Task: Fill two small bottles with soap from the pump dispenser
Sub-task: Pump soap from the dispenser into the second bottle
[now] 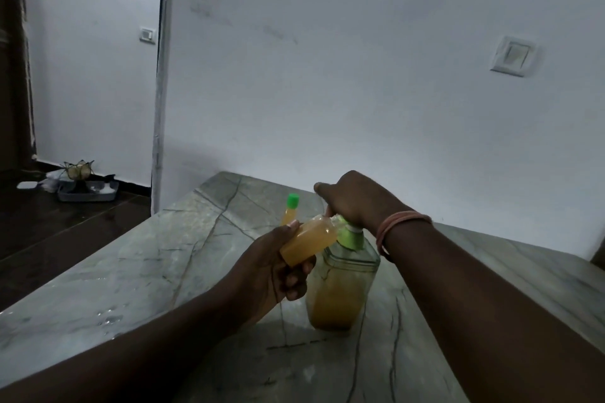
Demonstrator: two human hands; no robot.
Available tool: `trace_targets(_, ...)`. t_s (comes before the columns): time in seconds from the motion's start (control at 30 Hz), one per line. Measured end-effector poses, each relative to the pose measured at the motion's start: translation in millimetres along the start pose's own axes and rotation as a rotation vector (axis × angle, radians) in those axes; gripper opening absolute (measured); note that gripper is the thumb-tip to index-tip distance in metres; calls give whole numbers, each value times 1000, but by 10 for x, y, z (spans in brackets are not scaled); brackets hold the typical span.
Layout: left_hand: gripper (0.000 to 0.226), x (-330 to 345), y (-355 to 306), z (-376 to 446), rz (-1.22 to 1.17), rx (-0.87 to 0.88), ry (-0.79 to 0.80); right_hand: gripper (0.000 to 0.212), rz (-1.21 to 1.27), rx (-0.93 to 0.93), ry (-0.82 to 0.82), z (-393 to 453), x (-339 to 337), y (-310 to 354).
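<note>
Amber soap nearly fills the small bottle (309, 240) gripped in a person's left hand (278, 271) and tilted to the spout, while the right hand (357, 203) clenches the pump dispenser (340, 288) head on a marble counter (163, 255); a green-capped bottle (289, 211) stands behind.

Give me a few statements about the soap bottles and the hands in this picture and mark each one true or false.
1. The left hand holds a small clear bottle of orange soap tilted toward the pump. True.
2. The right hand rests flat on the grey marble counter. False: it sits on top of the large clear pump dispenser with the green collar.
3. A second small bottle with a green cap stands behind. True.
4. The dispenser is empty. False: orange soap fills its lower part.
</note>
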State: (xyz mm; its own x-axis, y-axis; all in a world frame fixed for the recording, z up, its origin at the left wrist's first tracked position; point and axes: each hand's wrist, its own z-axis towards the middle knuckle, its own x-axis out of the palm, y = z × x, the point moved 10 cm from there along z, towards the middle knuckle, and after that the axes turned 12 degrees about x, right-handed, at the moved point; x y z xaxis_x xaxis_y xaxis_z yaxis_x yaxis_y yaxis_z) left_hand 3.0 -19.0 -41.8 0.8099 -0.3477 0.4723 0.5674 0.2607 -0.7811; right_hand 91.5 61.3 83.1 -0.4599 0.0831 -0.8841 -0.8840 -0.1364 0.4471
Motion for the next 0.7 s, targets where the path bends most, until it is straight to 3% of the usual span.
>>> trace_targets(0.13, 61, 50, -24, -17, -4, 0, 1, 49, -98, -26, 0, 15, -62, 67)
trace_targets(0.33, 63, 14, 4, 2, -12, -10, 3, 52, 68, 20, -50, 14, -43, -88)
trace_targets(0.6, 62, 59, -6, -27, -22, -11, 14, 46, -76, -19, -8, 55, -41, 40)
trace_targets(0.7, 61, 81, -4, -13, -52, -15, 36, 49, -13, -30, -48, 66, -67, 20)
